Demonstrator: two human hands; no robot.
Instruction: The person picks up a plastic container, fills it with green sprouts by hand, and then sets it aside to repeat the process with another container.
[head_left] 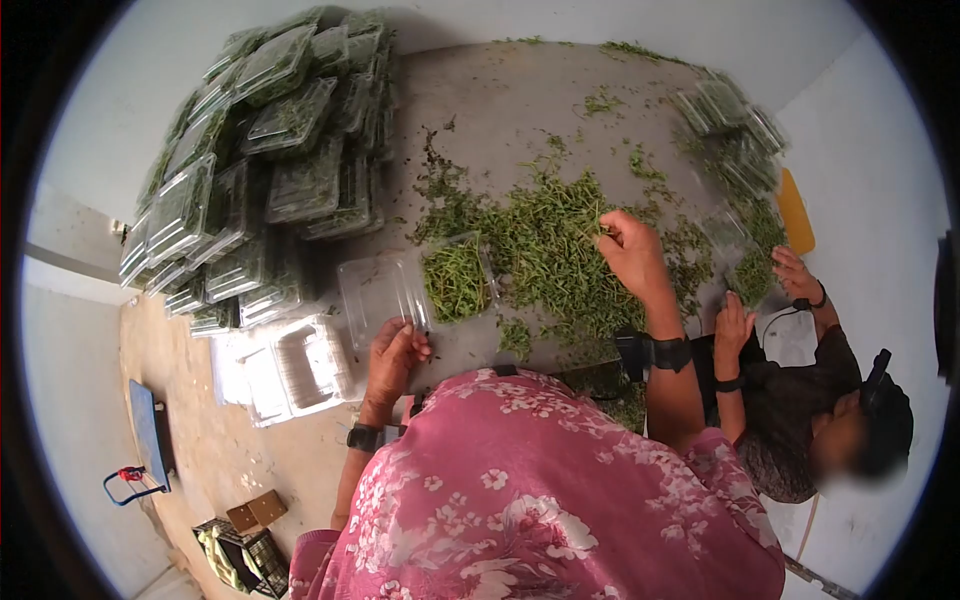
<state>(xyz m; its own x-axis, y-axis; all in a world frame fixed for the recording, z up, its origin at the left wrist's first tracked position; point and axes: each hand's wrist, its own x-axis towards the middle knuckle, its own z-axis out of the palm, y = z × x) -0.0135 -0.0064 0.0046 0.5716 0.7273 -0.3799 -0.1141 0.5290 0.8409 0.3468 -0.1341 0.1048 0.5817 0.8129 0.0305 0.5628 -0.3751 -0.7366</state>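
On the table (pixel 500 100), a clear plastic box lies open: its lid (pixel 378 290) is to the left and its tray holds green sprigs (pixel 456 280). My left hand (pixel 398 348) is closed at the near edge of the lid, fingers on the plastic. To the right of the box spreads a loose heap of green sprigs (pixel 560 250). Over the heap's right part is my right hand (pixel 632 252), its thumb and fingertips pinched together at some greens. What exactly they hold is too small to make out.
Tall stacks of filled clear boxes (pixel 300 180) stand at the left, above nested empty boxes (pixel 310 365). At the right, a co-worker's hands (pixel 734 330) are near greens and a clear box. More filled boxes (pixel 735 120) and a yellow board (pixel 796 212) lie beyond.
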